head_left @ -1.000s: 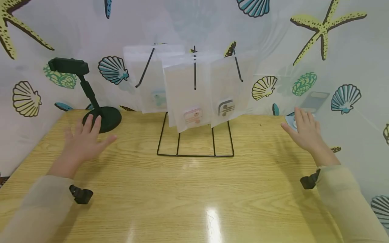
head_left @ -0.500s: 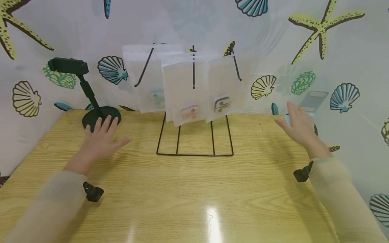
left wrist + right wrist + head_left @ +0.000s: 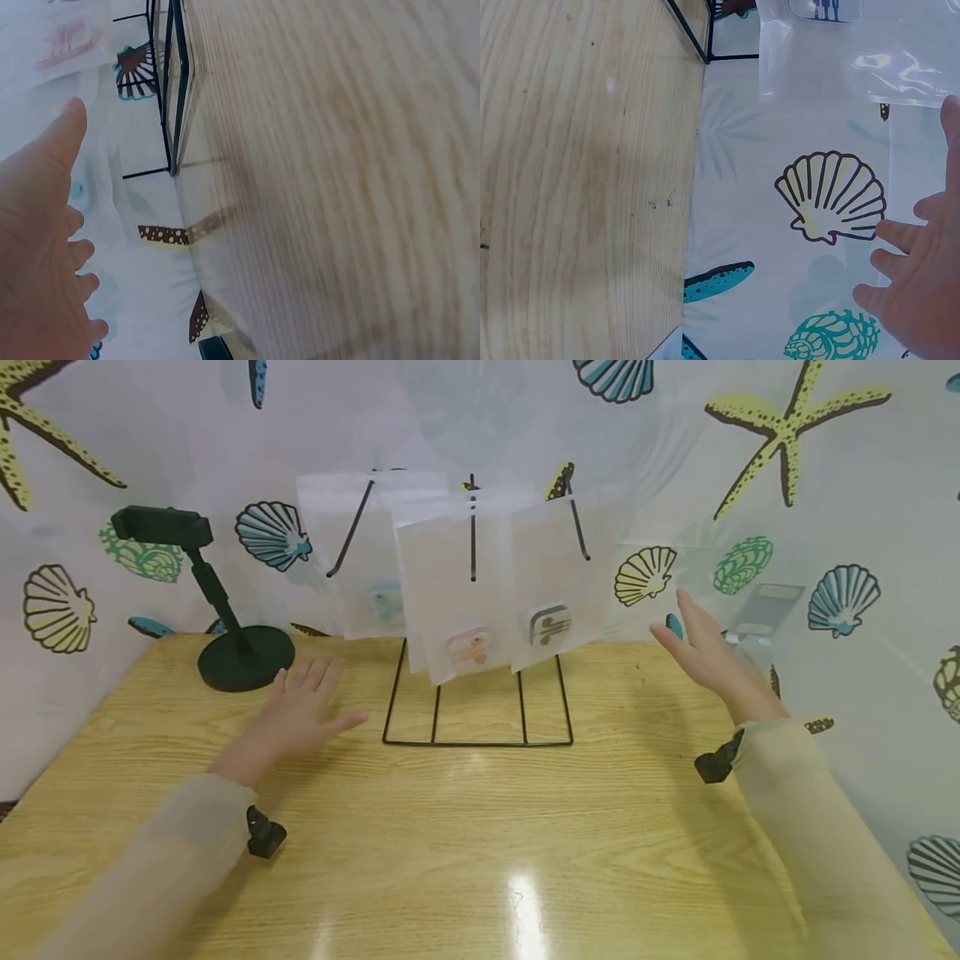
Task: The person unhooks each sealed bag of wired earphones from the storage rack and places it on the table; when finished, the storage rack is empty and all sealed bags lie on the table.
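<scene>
My left hand (image 3: pixel 303 714) is over the table between the round-based stand and the wire rack (image 3: pixel 477 743), fingers spread and holding nothing. In the left wrist view, its thumb points toward the hanging bags. My right hand (image 3: pixel 708 652) hovers right of the rack, fingers extended, nothing in it. Three frosted plastic bags hang from the rack's hooks: the left bag (image 3: pixel 356 602) with a teal item inside, the middle bag (image 3: pixel 438 585) with a pink case (image 3: pixel 469 646), the right bag (image 3: pixel 555 552) with a dark-edged case (image 3: pixel 551 625). Neither hand holds a bag.
A dark green phone stand (image 3: pixel 243 658) is at the back left of the wooden table (image 3: pixel 420 852). A shell-and-starfish patterned sheet (image 3: pixel 480 410) covers the wall behind. A translucent grey-blue object (image 3: pixel 767 610) stands at the back right, partly behind the right hand.
My left hand has moved right, from the phone stand's base toward the rack. My right hand has moved left and a little up, away from the grey-blue object.
</scene>
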